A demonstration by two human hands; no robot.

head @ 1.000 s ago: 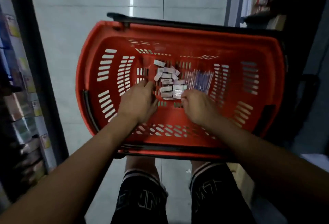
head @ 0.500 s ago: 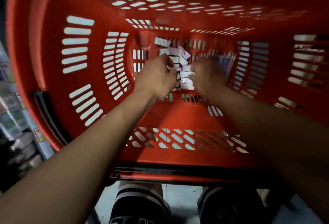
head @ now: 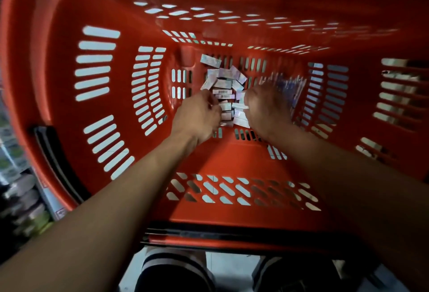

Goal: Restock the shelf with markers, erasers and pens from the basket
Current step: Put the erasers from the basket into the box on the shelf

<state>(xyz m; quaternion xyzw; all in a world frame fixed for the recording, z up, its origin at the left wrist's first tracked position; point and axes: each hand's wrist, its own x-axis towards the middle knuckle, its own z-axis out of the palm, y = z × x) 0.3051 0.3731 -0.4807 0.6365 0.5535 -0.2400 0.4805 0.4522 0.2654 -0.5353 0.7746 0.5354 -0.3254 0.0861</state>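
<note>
Both hands reach down into the red basket, meeting over a pile of small boxed erasers on its floor. The left hand lies on the near left edge of the pile with its fingers curled down among the boxes; its fingertips are hidden under its own knuckles, so whether they pinch a box or only rest on the heap cannot be told. The right hand sits at the pile's right edge, fingers bent, with 1 pale box caught between thumb and fingers at its left side. The 2 hands are close together, with a narrow column of stacked boxes showing between them, some turned so their barcodes face up.

Just right of the erasers, partly behind the right hand, lies a bundle of pens with purple and clear barrels, blurred enough that no count can be made. The basket's slotted walls rise steeply on every side of the hands, and its black handle hangs along the left rim. A second dark bar runs across the near rim below the forearms.

At the far left edge, a strip of shelf with packaged goods shows, dim and out of focus. Under the basket, dark shorts with a striped hem and a patch of pale floor are visible. The basket's far rim is cut off by the top of the view.
</note>
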